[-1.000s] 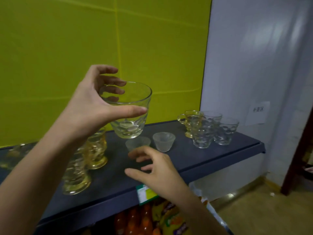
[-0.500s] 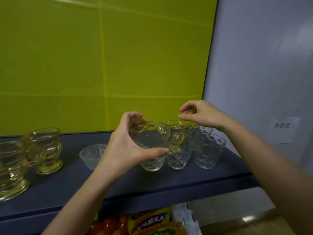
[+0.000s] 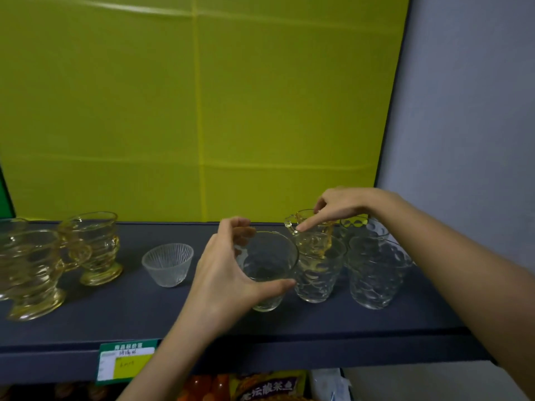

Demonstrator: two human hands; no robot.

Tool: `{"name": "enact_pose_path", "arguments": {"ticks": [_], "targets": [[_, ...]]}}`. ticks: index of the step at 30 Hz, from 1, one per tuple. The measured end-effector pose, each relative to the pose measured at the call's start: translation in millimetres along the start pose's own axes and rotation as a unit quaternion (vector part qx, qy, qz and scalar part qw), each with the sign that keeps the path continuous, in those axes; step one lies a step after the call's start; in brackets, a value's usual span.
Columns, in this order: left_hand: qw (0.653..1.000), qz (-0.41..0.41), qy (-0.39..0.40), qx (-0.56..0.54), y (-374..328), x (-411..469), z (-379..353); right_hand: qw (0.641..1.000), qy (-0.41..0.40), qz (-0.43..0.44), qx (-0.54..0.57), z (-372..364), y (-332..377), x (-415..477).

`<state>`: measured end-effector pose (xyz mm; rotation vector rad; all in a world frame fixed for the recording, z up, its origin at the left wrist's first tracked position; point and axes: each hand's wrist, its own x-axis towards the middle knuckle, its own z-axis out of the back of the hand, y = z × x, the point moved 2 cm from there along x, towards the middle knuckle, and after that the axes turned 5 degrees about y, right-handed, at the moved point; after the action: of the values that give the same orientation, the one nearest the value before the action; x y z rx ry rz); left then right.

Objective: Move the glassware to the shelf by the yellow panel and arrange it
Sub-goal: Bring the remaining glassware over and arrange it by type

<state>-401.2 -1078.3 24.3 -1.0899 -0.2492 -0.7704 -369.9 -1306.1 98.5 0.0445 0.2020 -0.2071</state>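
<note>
left hand [image 3: 226,277] gripping clear tumbler [image 3: 270,263], right hand [image 3: 344,206] pinching amber cup [image 3: 310,241]

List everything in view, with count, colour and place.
held tumbler: 1, clear, shelf middle, in left hand
dimpled tumblers: at least 3, clear, shelf right
mug: 1, amber, among the tumblers
ribbed cup: 1, clear, left of centre
footed cups: at least 2, amber, shelf left
shelf: 1, dark grey, below panel
panel: 1, yellow, behind shelf
wall: 1, pale grey, right
price tag: 1, green and yellow, shelf edge
snack packs: count unclear, orange, under shelf
left hand: 1, grips held tumbler
right hand: 1, fingertips at mug's rim
</note>
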Motion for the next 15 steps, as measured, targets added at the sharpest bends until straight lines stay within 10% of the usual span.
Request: {"name": "enact_pose_path", "arguments": {"ticks": [15], "targets": [[0.995,0.016,0.014,0.101,15.8,7.1,-16.7,0.988,-0.126,0.070,0.057,31.1,23.0,4.4]]}}
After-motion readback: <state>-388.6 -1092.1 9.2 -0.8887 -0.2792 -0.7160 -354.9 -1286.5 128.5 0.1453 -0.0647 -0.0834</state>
